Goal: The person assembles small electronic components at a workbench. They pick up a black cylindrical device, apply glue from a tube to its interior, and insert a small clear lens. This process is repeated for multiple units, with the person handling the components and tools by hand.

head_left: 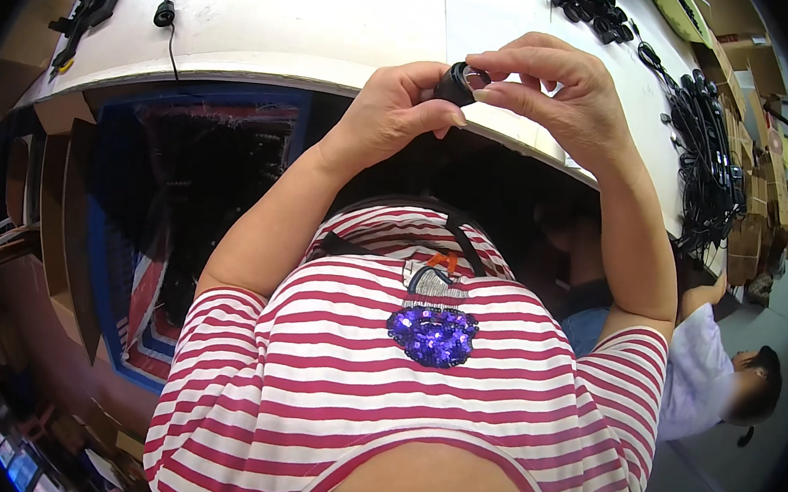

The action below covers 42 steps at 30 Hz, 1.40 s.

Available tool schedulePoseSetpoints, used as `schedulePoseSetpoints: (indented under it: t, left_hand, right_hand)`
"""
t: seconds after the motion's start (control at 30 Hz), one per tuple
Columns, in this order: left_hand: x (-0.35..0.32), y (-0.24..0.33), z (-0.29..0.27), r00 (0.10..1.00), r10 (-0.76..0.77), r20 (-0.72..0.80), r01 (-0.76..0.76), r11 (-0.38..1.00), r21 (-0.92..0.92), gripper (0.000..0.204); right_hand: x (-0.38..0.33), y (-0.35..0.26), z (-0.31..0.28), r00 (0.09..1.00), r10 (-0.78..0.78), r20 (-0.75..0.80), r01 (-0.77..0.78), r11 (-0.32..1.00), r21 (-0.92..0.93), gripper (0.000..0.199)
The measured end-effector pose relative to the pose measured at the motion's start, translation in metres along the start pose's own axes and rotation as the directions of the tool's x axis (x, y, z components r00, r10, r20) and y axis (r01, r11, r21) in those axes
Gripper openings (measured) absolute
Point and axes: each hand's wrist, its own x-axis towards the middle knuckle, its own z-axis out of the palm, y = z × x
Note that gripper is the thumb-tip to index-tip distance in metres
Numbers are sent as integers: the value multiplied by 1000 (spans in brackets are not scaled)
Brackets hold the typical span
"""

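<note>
My left hand point(382, 114) grips a small black cylindrical part point(453, 86) between thumb and fingers, just above the near edge of the white table point(339, 16). The part is tilted, its open round end turned to the right. At that rim my right hand point(571, 97) has thumb and forefinger closed on either side of the opening, its other fingers curled. A thin, light line shows at the opening between those fingertips; what it is I cannot make out. The fingers of my left hand partly hide the other end of the part.
A black rod with a cable point(164, 12) lies at the table's left. Several black round parts point(588, 8) and a heap of black cables point(705, 170) lie at the right. Below the table stands a blue-edged crate point(111, 263). Another person point(711, 372) is at the right.
</note>
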Motion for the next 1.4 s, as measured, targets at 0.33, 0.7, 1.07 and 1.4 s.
schedulePoseSetpoints:
  t: [0.33, 0.7, 1.07, 1.4]
  left_hand:
    - [6, -1, 23, 997, -71, 12, 71, 997, 21, 23]
    - [4, 10, 22, 998, -34, -54, 34, 999, -7, 31]
    - [3, 1, 8, 995, -67, -77, 74, 992, 105, 23]
    - [5, -10, 9, 998, -56, -41, 63, 983, 174, 20]
  right_hand:
    - [-19, 2, -21, 997, 34, 71, -33, 999, -21, 28]
    - [17, 175, -76, 820, 265, -506, -537, 662, -523, 24]
    - [-13, 38, -25, 972, -17, -235, 17, 1000, 0, 12]
    - [-21, 14, 1, 985, -119, -126, 107, 990, -93, 37]
